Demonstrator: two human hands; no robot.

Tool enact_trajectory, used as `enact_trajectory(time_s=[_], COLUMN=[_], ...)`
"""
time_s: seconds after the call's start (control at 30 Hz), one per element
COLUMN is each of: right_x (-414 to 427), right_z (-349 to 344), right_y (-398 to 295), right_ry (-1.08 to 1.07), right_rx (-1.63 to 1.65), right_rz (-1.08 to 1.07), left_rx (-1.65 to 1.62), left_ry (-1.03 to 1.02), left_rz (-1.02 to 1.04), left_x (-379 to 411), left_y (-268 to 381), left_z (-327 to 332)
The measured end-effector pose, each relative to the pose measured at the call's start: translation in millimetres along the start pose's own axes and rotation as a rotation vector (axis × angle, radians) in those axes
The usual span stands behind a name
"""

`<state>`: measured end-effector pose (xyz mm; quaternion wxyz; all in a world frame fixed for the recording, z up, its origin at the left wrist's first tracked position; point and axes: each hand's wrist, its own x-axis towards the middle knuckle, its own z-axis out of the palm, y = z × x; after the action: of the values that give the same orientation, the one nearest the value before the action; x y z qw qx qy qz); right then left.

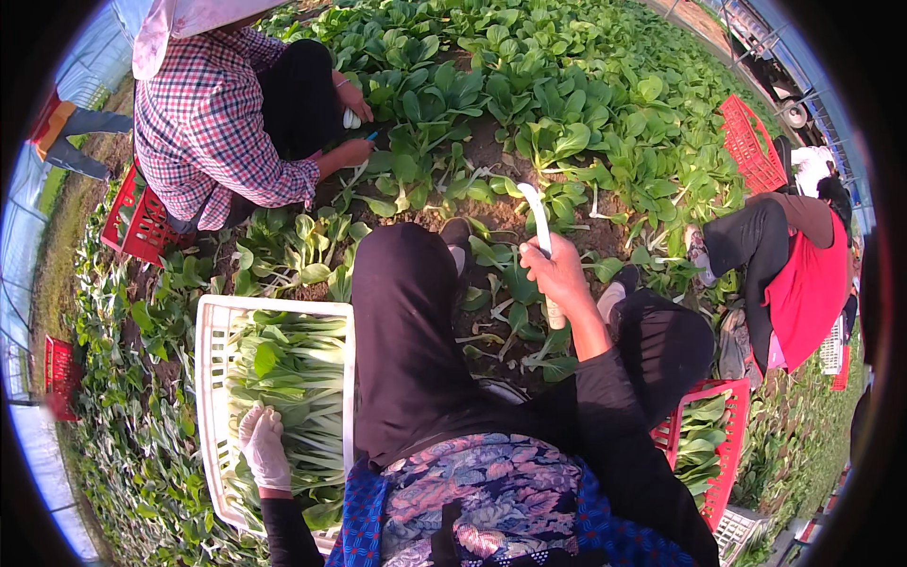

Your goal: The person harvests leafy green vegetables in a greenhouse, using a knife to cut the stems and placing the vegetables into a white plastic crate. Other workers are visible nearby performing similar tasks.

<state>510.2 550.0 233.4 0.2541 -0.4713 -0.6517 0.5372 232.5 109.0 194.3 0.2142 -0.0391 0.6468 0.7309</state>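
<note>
My right hand [556, 266] is closed around the handle of a small sickle [540, 220]. Its pale curved blade points up and away, over the soil between my feet. On my left, a white plastic crate [205, 368] holds rows of green leafy vegetables, probably bok choy [312, 397], with their pale stalks side by side. My left hand [266, 446], in a thin white glove, rests over the stalks inside the crate's left part with its fingers curled. Whether it grips a stalk is hidden.
Growing bok choy [524, 78] fills the bed ahead, with cut leaves on the soil. A co-worker in a checked shirt [220, 120] crouches front left; another in a red top [808, 283] sits at right. A red crate of greens [733, 446] stands by my right leg.
</note>
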Motion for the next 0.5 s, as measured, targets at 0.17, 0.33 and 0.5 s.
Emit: enact_trajectory(time_s=[0.17, 0.33, 0.5], right_x=[-31, -67, -85], right_z=[4, 44, 64], right_y=[109, 170, 193], right_ry=[-0.190, -0.703, -0.899], right_rx=[-0.438, -0.501, -0.666], right_rz=[0.222, 0.195, 0.180], left_rx=[0.263, 1.074, 1.116], left_ry=[-0.172, -0.561, -1.000], left_rz=[0.256, 1.089, 0.398], left_x=[-54, 17, 129], left_y=[35, 23, 1], left_z=[84, 180, 214])
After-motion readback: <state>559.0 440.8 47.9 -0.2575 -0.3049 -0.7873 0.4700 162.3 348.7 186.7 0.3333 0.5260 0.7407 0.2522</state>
